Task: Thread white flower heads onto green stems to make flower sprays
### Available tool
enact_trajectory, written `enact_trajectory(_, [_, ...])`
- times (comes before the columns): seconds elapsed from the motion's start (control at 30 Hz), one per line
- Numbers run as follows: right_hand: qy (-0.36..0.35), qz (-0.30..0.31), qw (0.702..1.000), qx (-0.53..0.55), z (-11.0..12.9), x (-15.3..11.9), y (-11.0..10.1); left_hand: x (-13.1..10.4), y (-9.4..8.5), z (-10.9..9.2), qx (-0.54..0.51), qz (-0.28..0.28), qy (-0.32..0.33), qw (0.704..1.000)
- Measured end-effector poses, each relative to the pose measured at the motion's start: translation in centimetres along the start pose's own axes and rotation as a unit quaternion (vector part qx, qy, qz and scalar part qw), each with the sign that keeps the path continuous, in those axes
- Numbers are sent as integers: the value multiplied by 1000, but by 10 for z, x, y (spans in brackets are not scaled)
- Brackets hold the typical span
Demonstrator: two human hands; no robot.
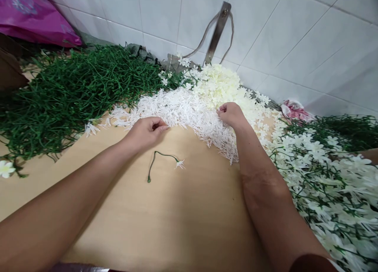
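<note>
My left hand [149, 132] rests at the near edge of a heap of thin white spiky flower pieces [174, 106], thumb and fingertips pinched together. Whatever lies in that pinch is too small to make out. Closed fingertips of my right hand [230, 113] are where the spiky heap meets a mound of cream-white artificial petals [220, 82]; what they hold is hidden. On the tan board [177, 213] below my hands lies one bent green stem [153, 161] with a white spiky piece [179, 164] on its end.
A large pile of green plastic stems [88, 82] fills the left. Assembled white flowers [327, 177] are heaped at the right. A metal strip with a cord [218, 31] leans on the tiled wall [265, 31]. A pink bag [35, 19] sits far left.
</note>
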State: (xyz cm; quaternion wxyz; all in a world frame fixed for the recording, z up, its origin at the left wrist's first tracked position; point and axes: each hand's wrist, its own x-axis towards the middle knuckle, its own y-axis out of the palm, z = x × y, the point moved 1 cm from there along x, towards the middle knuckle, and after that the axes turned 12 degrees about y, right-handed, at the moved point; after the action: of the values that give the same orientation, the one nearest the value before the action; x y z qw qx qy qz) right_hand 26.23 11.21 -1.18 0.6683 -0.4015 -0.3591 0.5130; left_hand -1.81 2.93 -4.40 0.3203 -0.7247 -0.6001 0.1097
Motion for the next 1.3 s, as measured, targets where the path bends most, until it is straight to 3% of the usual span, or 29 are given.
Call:
enact_trajectory(0.07, [10, 15, 1000, -15, 3, -2, 0, 0, 0, 0, 2, 1, 1, 1000])
enact_trajectory(0.27, [16, -41, 998, 34, 12, -7, -10, 0, 0, -1, 1, 0, 7, 1000])
enact_trajectory(0.5, [-49, -35, 990, 131, 29, -16, -17, 2, 6, 3, -50, -27, 22, 998])
enact_trajectory(0.6, [-79, 5, 978, 194, 41, -25, -17, 1, 8, -2, -84, -41, 15, 995])
enact_trajectory(0.67, [-105, 65, 961, 246, 51, -35, -12, 0, 9, -7, -106, -58, 10, 993])
enact_trajectory(0.8, [-160, 198, 919, 302, 73, -60, 9, -1, 12, -17, -171, -99, 21, 980])
enact_trajectory(0.93, [-164, 269, 886, 340, 84, -76, 31, -1, 14, -22, -225, -122, -1, 967])
enact_trajectory(1.13, [-166, 259, 846, 436, 86, -78, 35, 3, 7, -23, -265, -140, -77, 951])
enact_trajectory(1.3, [-181, 224, 845, 451, 89, -84, 34, 3, 7, -22, -276, -131, -99, 947])
